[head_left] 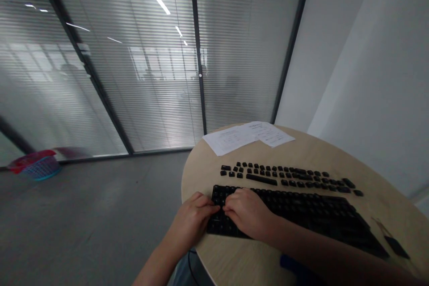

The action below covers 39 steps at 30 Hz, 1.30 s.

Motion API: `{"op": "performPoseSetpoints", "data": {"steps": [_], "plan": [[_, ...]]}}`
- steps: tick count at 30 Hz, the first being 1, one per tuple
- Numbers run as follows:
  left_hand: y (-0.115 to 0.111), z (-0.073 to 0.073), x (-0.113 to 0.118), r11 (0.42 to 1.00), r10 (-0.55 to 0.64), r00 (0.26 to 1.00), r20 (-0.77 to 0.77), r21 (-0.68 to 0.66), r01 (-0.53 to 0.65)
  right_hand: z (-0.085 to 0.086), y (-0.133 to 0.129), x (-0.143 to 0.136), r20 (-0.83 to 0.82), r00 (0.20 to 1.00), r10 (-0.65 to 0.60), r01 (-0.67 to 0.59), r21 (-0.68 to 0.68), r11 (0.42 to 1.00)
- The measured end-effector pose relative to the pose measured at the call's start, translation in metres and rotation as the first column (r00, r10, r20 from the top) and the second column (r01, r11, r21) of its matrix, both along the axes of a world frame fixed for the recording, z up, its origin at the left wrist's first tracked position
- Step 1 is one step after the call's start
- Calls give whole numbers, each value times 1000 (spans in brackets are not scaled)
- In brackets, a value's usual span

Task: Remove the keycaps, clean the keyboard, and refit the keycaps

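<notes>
A black keyboard (pixel 301 208) lies on the round wooden table, with keycaps missing in part of it. My left hand (pixel 195 215) is closed around the keyboard's left end, its fingertips resting among the keys. Just to the right, my right hand (pixel 248 212) has its fingers pinched together over the keys, almost meeting the left fingertips. Whatever sits in that pinch is hidden. Loose black keycaps (pixel 288 170) are laid out in rows behind the keyboard, among them a long space bar (pixel 261 179).
Printed sheets of paper (pixel 234 136) lie at the table's (pixel 231 257) far side. A small dark object with a wire-like end (pixel 397 246) lies at the right. Something blue (pixel 295 263) shows under my right forearm. A basket (pixel 38 166) stands on the floor by the glass wall.
</notes>
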<state>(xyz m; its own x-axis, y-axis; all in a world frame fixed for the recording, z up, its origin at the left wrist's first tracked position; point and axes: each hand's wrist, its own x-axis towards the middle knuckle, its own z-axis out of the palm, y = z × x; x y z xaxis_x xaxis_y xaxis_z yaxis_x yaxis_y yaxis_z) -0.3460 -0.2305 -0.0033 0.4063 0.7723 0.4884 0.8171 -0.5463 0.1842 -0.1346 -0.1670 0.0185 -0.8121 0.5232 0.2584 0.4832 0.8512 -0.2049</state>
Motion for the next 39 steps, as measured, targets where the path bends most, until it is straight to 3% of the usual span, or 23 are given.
{"op": "performPoseSetpoints", "data": {"steps": [5, 11, 16, 20, 25, 31, 34, 36, 39], "plan": [[-3, -5, 3, 999, 47, 998, 34, -9, -46, -1, -3, -1, -90, 994, -65, 62, -31, 998], [-12, 0, 9, 998, 56, 994, 92, 24, -58, -9, -4, 0, -93, 993, 72, -70, 25, 997], [-14, -7, 12, 992, 102, 953, 286, 44, -119, -21, -1, -4, -176, 984, 24, -24, 3, 1000], [-8, -7, 16, 973, 168, 894, 415, 75, -218, -20, -1, -7, -151, 987, 53, -46, 49, 998], [1, 12, 26, 938, 261, 823, 504, 71, -341, -8, -4, 0, -156, 987, 48, -43, 36, 998], [26, 51, 26, 918, 255, 735, 629, 80, -388, -9, -10, 12, -201, 978, 62, -49, 65, 997], [62, 66, 16, 930, 304, 791, 532, 13, -366, -7, -5, 17, -227, 968, 109, -90, 95, 991], [90, 73, 14, 932, 363, 871, 332, -113, -345, -2, 8, 23, -259, 960, 103, -75, 114, 991], [134, 75, 21, 934, 286, 958, 23, -231, -273, 10, 50, 35, -299, 953, -47, 79, 97, 992]]}}
